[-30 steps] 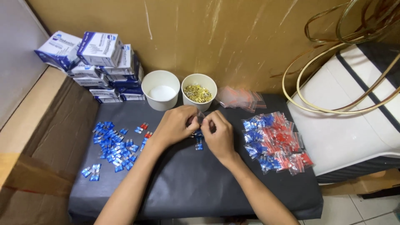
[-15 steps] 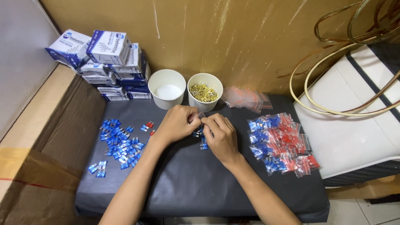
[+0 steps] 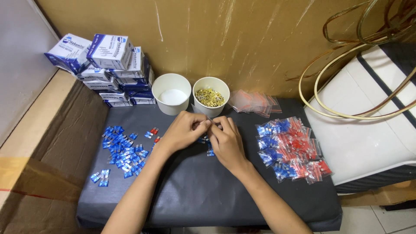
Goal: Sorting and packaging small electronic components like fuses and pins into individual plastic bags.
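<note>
Both hands meet over the middle of the dark grey cloth-covered desk [image 3: 203,190]: the left hand [image 3: 184,132] and the right hand [image 3: 226,141] have their fingers pressed together, pinching a small clear plastic bag [image 3: 209,120] between them; its contents cannot be made out. Judged from the layout, the work is partly done: a heap of filled clear packets holding blue and red pieces [image 3: 291,149] lies right of the hands, while a loose scatter of small blue plastic fuses [image 3: 123,149] remains to the left, with a few red ones [image 3: 152,131]. Empty clear bags [image 3: 255,102] lie by the white paper cup of brass-coloured parts [image 3: 211,97]. Open desk room lies near the front edge; the rear is hemmed by both cups, stacked blue-and-white boxes [image 3: 108,69] and the wall.
</note>
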